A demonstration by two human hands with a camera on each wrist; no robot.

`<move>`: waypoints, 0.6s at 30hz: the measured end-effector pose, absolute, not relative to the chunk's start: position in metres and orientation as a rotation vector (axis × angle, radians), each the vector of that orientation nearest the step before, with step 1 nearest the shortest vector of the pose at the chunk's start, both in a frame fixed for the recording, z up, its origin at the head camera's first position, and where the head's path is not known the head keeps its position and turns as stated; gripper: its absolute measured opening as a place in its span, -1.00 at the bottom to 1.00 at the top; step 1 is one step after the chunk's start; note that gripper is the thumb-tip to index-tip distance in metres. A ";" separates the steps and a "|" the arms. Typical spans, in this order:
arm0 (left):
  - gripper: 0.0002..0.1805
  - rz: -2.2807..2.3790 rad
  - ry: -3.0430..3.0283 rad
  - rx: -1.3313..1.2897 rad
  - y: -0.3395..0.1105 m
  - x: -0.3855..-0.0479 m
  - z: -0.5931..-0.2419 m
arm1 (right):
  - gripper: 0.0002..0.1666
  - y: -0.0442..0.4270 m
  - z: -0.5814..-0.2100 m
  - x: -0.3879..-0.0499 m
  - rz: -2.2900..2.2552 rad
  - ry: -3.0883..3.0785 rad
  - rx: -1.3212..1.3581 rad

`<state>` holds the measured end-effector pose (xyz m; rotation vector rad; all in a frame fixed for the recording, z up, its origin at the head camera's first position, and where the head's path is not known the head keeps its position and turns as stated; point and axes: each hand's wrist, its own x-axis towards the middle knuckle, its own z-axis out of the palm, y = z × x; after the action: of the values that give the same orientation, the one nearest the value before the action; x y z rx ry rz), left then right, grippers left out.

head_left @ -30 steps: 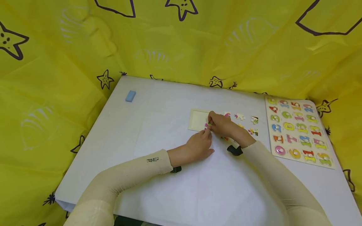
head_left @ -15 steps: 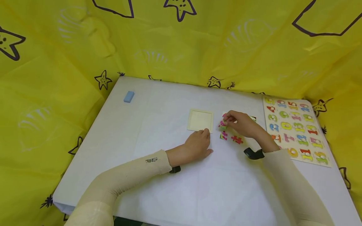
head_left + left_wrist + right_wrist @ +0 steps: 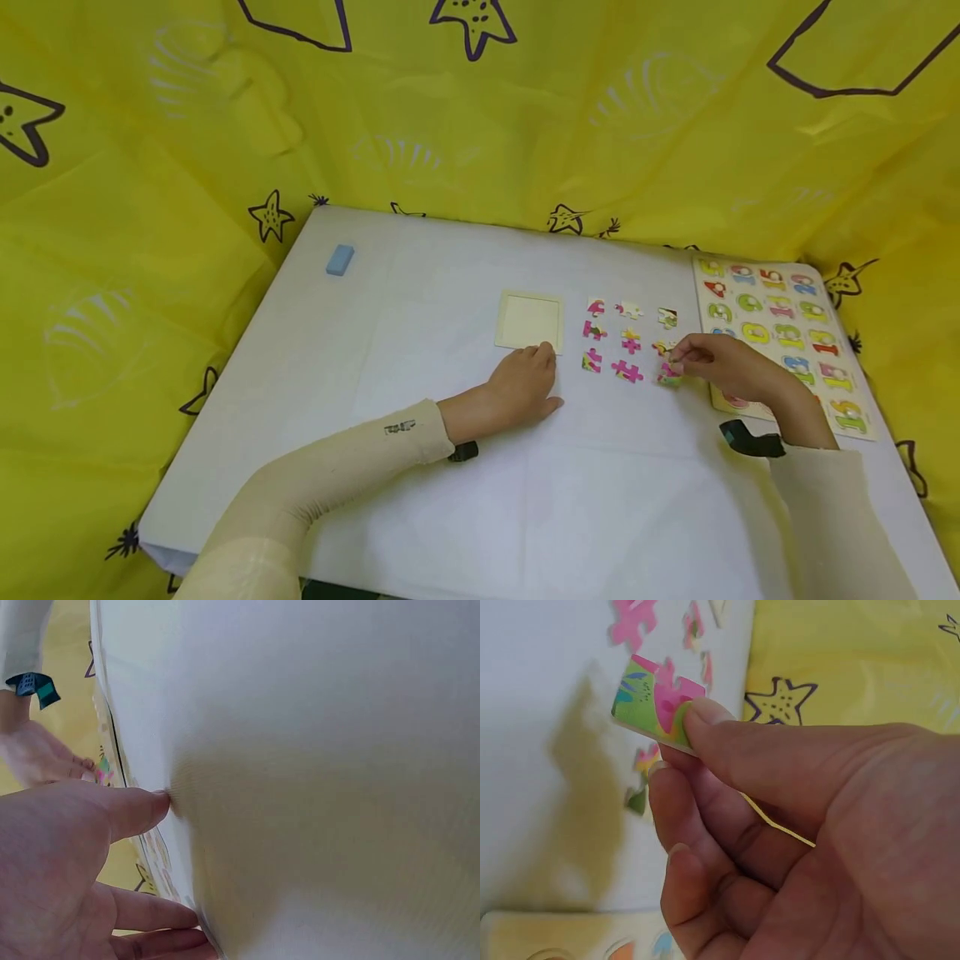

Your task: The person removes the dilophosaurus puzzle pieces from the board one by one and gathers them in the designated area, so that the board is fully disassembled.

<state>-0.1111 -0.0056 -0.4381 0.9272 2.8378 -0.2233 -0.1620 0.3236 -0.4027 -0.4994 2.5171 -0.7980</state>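
Note:
My right hand (image 3: 731,367) pinches a pink and green jigsaw piece (image 3: 656,701) between thumb and fingers. In the head view it holds that piece low over the table, at the lower right of several loose jigsaw pieces (image 3: 627,371). These lie spaced apart in rough rows. A cream square puzzle tray (image 3: 498,329) lies just left of them, with a bare bottom. At the tray's near edge rests my left hand (image 3: 521,387), its fingertips touching the rim and nothing in its grip. In the left wrist view its fingers (image 3: 154,911) are fairly straight.
A wooden number board (image 3: 765,387) with colored knobbed numerals lies at the table's right, partly under my right hand and forearm. A blue block (image 3: 341,260) sits at the far left. Yellow patterned sheeting (image 3: 465,142) rises behind the white table (image 3: 420,292).
My right hand has moved from the tray's corner rightward across the loose pieces, still carrying a jigsaw piece. The left hand stays by the tray.

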 end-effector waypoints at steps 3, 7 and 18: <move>-0.15 -0.216 2.838 0.926 -0.006 -0.112 -0.439 | -0.84 0.329 -0.410 -0.160 -0.800 2.516 -0.490; -0.16 -0.201 2.843 0.928 -0.006 -0.111 -0.439 | -0.87 0.327 -0.418 -0.157 -0.710 2.606 -0.475; -0.16 -0.150 2.834 0.902 -0.006 -0.112 -0.441 | -0.78 0.315 -0.431 -0.152 -0.632 2.709 -0.406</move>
<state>-0.1116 -0.0061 -0.4413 0.9025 2.8340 -0.1503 -0.1517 0.3146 -0.4307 -0.4060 2.7087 -0.6322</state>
